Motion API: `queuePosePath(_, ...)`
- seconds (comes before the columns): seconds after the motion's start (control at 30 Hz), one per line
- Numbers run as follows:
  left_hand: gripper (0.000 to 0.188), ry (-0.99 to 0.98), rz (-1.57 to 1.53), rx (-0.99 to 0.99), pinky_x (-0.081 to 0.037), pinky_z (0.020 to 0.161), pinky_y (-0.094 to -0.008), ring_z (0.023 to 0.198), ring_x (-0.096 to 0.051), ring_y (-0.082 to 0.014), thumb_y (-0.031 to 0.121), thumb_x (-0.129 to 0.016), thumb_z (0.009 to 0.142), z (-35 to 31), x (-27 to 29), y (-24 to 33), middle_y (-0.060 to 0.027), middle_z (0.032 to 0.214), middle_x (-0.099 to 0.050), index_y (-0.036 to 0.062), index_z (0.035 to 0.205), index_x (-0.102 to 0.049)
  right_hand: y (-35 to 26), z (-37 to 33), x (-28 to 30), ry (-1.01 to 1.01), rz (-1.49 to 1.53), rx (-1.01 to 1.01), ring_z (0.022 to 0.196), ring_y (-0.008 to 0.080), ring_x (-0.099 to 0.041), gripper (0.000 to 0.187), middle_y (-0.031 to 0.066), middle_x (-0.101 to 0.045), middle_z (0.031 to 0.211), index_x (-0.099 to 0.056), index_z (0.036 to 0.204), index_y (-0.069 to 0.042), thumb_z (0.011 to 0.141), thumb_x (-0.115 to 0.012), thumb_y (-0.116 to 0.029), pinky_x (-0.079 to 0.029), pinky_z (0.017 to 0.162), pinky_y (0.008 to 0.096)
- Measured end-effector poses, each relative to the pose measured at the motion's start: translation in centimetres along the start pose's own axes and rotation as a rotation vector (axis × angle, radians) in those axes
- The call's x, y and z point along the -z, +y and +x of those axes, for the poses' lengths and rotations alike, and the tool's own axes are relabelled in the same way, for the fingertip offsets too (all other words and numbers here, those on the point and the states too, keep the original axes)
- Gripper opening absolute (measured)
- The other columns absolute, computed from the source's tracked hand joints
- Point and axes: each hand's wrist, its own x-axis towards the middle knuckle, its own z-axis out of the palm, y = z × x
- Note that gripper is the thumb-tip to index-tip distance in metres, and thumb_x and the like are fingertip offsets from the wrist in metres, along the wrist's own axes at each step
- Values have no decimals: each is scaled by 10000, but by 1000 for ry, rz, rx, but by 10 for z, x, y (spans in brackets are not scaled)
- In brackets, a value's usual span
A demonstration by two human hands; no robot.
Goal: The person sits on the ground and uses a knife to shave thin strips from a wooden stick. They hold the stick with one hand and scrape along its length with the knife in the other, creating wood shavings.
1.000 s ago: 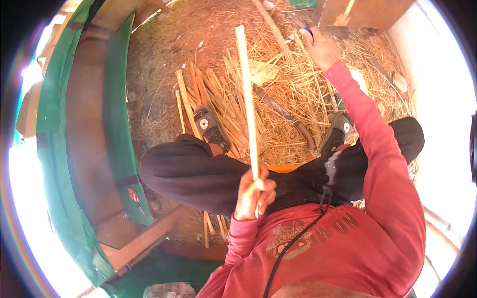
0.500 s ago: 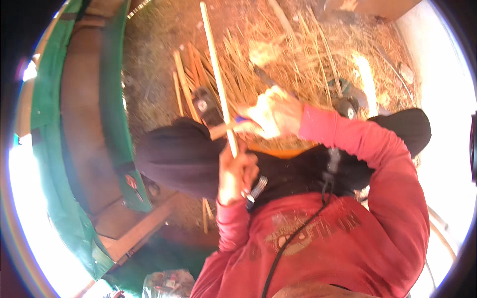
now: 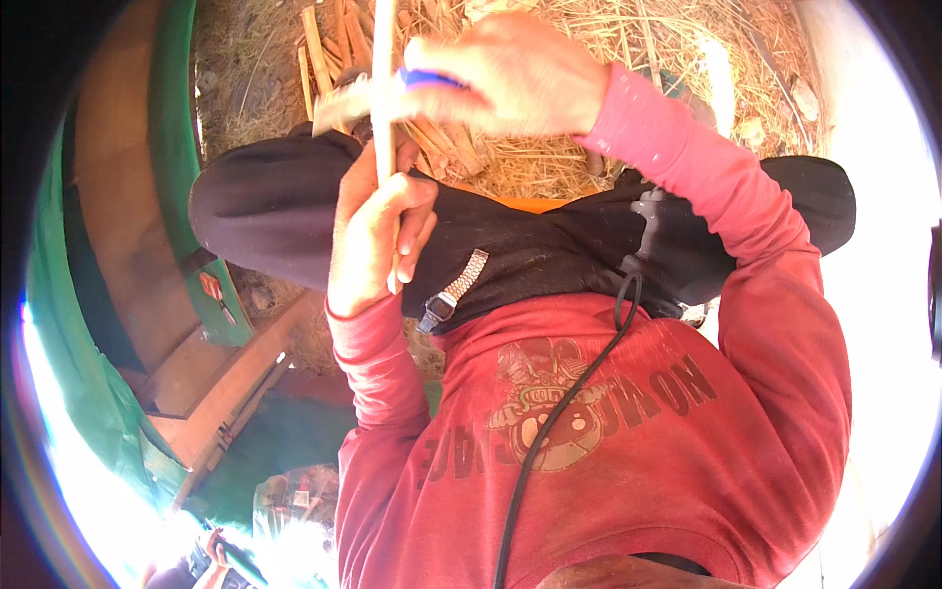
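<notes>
My left hand (image 3: 378,236) is closed round the lower end of a long, pale wooden stick (image 3: 384,128), which stands nearly upright in the picture above my left thigh. My right hand (image 3: 530,79), blurred by motion, is closed on a flat brownish piece (image 3: 339,105) with a blue part (image 3: 432,79). That piece lies across the stick above my left hand; its exact kind cannot be made out. A watch with a metal band (image 3: 441,307) rests on my black trousers, close to my left wrist.
Split wooden sticks (image 3: 444,147) lie on straw (image 3: 540,162) beyond my crossed legs. A green-covered wooden structure (image 3: 128,177) runs along the left side. A black cord (image 3: 559,412) hangs over my red sweatshirt. Another person's hand (image 3: 216,550) shows at the lower left.
The view has shifted, and both hands now appear higher and further left. The flat piece still crosses the stick, now further above my left hand. More of the watch shows.
</notes>
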Motion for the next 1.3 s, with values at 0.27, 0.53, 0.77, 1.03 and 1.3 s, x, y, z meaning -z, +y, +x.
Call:
queuePosePath(0.27, 390, -44, 32, 25, -285, 289, -186, 352, -310, -45, -26, -419, 831, 5, -2, -13, -31, 736, -460, -55, 1221, -427, 12, -15, -18, 147, -69, 19, 460, 361, -548, 340, 129, -534, 506, -593, 782, -134, 881, -601, -458, -399, 420, 456)
queuePosePath(0.53, 190, 36, -83, 141, -194, 291, -211, 294, -236, -79, -3, -441, 786, 17, -8, -20, 22, 501, -331, 115, 934, -424, 36, -18, -24, 36, -106, -38, 504, 308, -594, 303, 114, -559, 535, -649, 871, -131, 845, -644, -433, -436, 453, 414)
queuePosePath(0.77, 170, -103, -187, 161, -223, 287, -214, 290, -229, -74, 13, -495, 762, -1, -4, -32, 5, 478, -323, 80, 890, -405, 105, -22, 16, 186, -332, -618, 538, 254, -617, 293, 124, -612, 613, -649, 934, -77, 858, -611, -358, -484, 517, 378)
queuePosePath(1.03, 216, -119, -265, 223, -228, 272, -216, 299, -247, -88, -54, -460, 755, -19, 7, -34, -16, 489, -324, 74, 866, -326, 73, -6, 48, 128, 334, -628, 561, 200, -627, 387, 106, -657, 684, -688, 1082, -82, 927, -584, -421, -490, 544, 343)
queuePosePath(1.3, 216, -60, -214, 131, -226, 260, -201, 313, -247, -87, -57, -449, 719, -18, 2, -19, -14, 522, -312, 64, 850, -327, 7, -8, 6, 32, 85, 16, 476, 358, -535, 270, 135, -523, 523, -569, 783, -90, 884, -622, -334, -381, 433, 447)
